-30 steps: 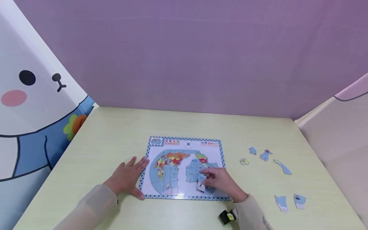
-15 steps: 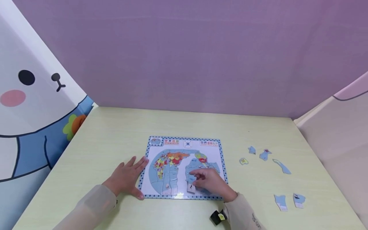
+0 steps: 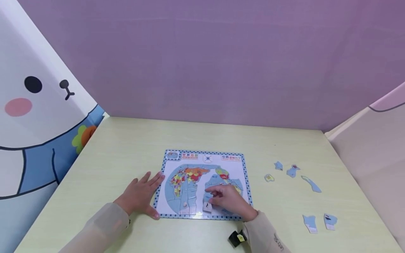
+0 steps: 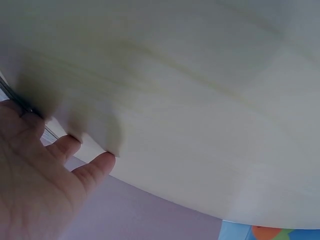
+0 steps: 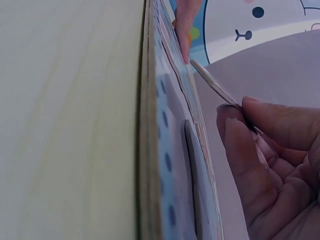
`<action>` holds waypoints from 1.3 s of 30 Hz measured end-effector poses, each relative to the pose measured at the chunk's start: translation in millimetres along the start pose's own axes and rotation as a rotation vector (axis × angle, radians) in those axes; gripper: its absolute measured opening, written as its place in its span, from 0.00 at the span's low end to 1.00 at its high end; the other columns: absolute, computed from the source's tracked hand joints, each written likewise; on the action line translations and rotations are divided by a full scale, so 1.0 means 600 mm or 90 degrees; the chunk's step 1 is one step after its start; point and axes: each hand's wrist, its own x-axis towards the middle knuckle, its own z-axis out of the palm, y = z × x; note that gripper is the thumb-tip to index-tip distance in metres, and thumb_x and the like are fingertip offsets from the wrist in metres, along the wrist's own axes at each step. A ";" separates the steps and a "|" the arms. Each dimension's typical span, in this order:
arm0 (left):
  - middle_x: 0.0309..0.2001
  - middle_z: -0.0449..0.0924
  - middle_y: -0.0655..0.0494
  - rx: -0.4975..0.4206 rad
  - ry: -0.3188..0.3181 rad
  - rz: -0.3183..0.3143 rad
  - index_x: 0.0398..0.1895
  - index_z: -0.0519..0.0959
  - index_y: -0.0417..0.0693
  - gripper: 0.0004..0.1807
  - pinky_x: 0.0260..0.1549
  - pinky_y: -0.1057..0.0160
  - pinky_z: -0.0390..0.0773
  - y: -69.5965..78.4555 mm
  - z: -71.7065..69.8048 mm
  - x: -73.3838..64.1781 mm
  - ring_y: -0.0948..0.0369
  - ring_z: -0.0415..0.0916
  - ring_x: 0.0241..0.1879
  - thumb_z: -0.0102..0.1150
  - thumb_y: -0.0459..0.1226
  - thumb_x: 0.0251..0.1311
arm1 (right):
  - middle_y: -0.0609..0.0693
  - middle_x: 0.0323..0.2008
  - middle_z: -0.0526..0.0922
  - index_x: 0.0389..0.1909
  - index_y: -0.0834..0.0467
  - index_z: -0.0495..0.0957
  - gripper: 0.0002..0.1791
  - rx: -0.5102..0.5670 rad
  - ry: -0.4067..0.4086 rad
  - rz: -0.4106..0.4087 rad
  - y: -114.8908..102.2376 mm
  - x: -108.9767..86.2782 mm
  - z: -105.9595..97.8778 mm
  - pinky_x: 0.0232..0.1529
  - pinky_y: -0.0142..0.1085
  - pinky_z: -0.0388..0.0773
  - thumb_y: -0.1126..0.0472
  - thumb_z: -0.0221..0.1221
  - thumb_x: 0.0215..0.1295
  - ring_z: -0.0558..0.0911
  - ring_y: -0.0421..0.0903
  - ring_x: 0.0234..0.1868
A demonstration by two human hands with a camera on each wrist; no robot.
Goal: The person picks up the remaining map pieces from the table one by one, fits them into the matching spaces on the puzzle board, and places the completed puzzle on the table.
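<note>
A world map puzzle board (image 3: 198,216) with a blue dotted border lies on the table, partly filled with pieces. My left hand (image 3: 139,195) rests at its left edge, fingers spread and straight; in the left wrist view the left hand (image 4: 45,175) shows its fingertips at the tabletop. Between thumb and fingers, my right hand (image 3: 229,200) pinches a flat puzzle piece (image 3: 207,207) with a small dark figure on a whitish end. The right wrist view has this piece (image 5: 215,86) edge-on and tilted, apart from the board surface, held by the right hand (image 5: 270,155).
Several loose puzzle pieces lie right of the board, among them a long blue one (image 3: 311,184) and two whitish-bottomed ones (image 3: 310,224) (image 3: 330,221). A black wrist camera (image 3: 237,238) hangs at the right sleeve. A purple cloth (image 3: 215,63) stands behind the table (image 3: 136,140).
My right hand has moved left over the board with the pinched puzzle piece, mostly in the first half second. The left hand has stayed at the board's left edge.
</note>
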 end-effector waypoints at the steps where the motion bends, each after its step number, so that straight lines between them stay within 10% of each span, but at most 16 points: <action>1: 0.73 0.54 0.48 0.001 0.000 0.000 0.73 0.57 0.44 0.67 0.57 0.29 0.58 0.000 0.000 0.000 0.36 0.47 0.70 0.73 0.66 0.27 | 0.45 0.31 0.79 0.48 0.66 0.81 0.16 -0.002 -0.001 -0.001 0.000 0.000 0.001 0.30 0.27 0.76 0.70 0.63 0.57 0.76 0.40 0.30; 39: 0.74 0.53 0.47 0.003 -0.002 -0.007 0.73 0.56 0.44 0.68 0.58 0.31 0.58 0.002 0.000 -0.001 0.37 0.47 0.70 0.74 0.65 0.26 | 0.44 0.29 0.79 0.46 0.65 0.82 0.14 -0.017 -0.022 0.000 0.000 0.017 0.033 0.30 0.27 0.75 0.71 0.62 0.59 0.75 0.38 0.29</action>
